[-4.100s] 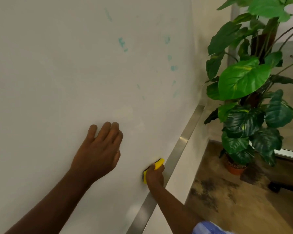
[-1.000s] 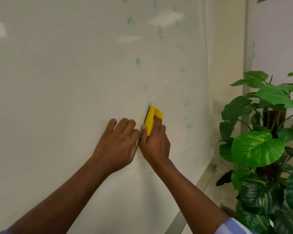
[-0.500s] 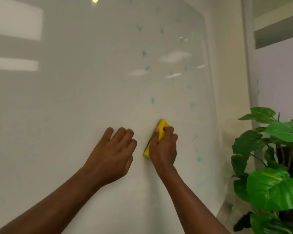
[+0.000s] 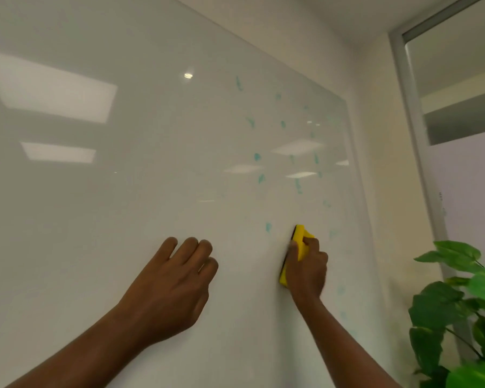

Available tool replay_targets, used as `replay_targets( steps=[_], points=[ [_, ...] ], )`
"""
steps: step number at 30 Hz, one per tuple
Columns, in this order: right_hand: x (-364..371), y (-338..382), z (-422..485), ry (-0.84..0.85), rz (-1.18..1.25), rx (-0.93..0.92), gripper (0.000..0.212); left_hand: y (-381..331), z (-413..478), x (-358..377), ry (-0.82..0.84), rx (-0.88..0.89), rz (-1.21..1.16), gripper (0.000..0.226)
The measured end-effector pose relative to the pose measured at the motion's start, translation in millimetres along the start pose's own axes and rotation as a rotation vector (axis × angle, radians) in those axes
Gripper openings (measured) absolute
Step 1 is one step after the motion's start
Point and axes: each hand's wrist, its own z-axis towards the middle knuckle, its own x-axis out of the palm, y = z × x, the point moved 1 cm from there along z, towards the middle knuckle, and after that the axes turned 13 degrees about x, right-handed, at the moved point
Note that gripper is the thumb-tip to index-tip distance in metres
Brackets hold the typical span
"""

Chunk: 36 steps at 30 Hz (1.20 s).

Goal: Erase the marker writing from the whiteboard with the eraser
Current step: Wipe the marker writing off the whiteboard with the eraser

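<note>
On the wall's glossy whiteboard [image 4: 123,214], beside a leafy plant [image 4: 457,303], the left hand [image 4: 168,292] is resting loose-fingered while the right hand [image 4: 308,273] is gripping the yellow eraser [image 4: 300,238] and pressing it against the surface among teal marker smudges [image 4: 268,227].

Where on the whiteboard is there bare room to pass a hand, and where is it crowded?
Bare: the wide whiteboard stretch left of and above the left hand, and the gap between it and the right hand gripping the eraser. Crowded: teal marker smudges above and right of the eraser, toward the board's right edge.
</note>
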Motion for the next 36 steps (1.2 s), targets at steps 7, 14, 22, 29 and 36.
replay_targets(
  steps=[7,14,22,29,36],
  points=[
    [2,31,-54,0.158,-0.031,-0.893,0.039,34,20,-9,-0.043,-0.058,0.058,0.014],
    [4,75,36,0.016,-0.003,-0.280,0.039,72,21,-27,-0.035,-0.072,0.115,0.016],
    [22,137,-71,0.085,0.084,-1.220,0.041,121,30,-57,-0.057,-0.197,0.206,0.018],
    [16,212,9,0.048,0.046,-0.737,0.042,132,24,-63,-0.061,-0.222,0.225,0.016],
    [27,211,-70,0.170,0.121,-1.360,0.047,139,25,-70,-0.235,-0.343,0.166,0.033]
  ],
)
